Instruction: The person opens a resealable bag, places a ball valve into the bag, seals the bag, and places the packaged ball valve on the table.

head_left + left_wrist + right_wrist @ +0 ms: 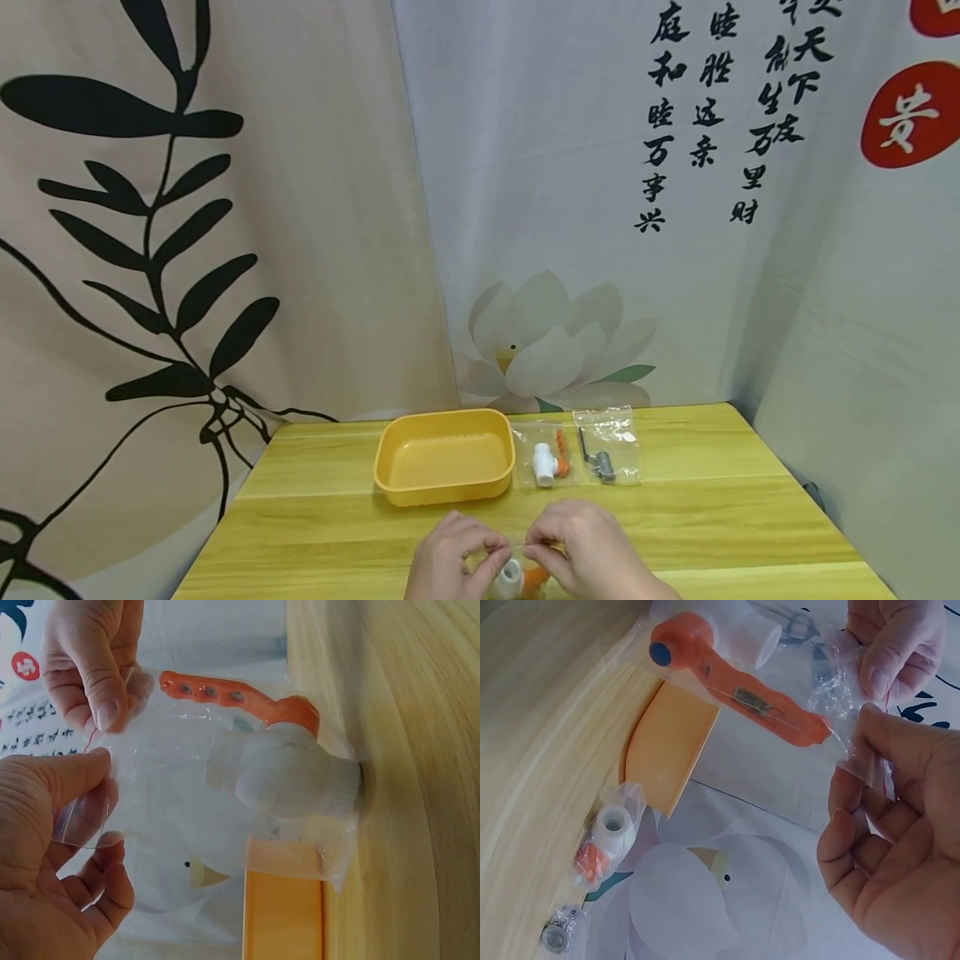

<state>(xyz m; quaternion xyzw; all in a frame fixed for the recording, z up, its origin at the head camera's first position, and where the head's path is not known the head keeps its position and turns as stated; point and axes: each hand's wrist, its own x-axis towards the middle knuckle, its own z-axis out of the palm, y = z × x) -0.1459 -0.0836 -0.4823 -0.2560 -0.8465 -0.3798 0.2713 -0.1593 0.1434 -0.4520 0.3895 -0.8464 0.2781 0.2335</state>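
Observation:
A clear zip bag (172, 776) hangs upright between my two hands, its red-lined mouth at the top. Inside it is a white plastic ball valve (281, 772) with a long orange handle (214, 694). My left hand (457, 558) pinches one side of the bag's mouth between thumb and fingers. Close beside it, my right hand (585, 546) pinches the other side the same way. In the left wrist view, the bag's bottom is right at the wooden tabletop (405, 780).
A yellow plastic tray (444, 497) stands beyond my hands. To its right lies a bag with another white and orange valve (545, 467), then a bag with a grey metal fitting (603, 467) and a dark bent rod. A printed curtain (337, 250) hangs behind the table.

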